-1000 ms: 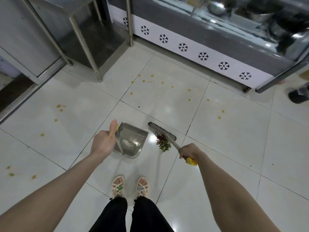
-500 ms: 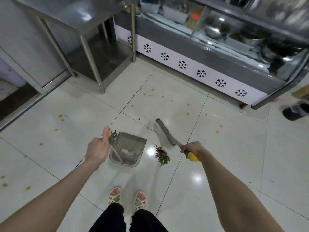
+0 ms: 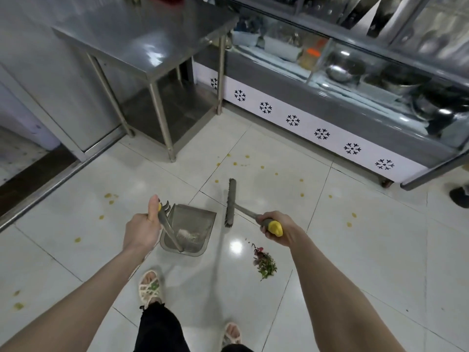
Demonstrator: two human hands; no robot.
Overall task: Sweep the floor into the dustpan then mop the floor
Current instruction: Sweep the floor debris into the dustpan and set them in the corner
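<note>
A grey dustpan (image 3: 193, 224) sits on the white tiled floor with pale dust inside. My left hand (image 3: 142, 229) grips its upright handle near the yellow end. My right hand (image 3: 276, 228) grips the yellow-tipped handle of a grey broom (image 3: 231, 203). The broom head is lifted just right of the dustpan, pointing away from me. A small pile of green and red plant scraps (image 3: 264, 262) lies on the floor below my right hand, to the right of the dustpan.
Yellow spots (image 3: 234, 163) dot the tiles ahead and to the left. A steel table (image 3: 142, 44) stands at the back left, and a display counter with snowflake marks (image 3: 322, 133) runs along the back right. My sandalled feet (image 3: 149, 288) stand behind the dustpan. A dark shoe (image 3: 459, 196) is at the far right.
The broom head has swung up and away from the scrap pile, turning to point forward. My view has tilted up and I have stepped back; the scraps now lie nearer my right arm.
</note>
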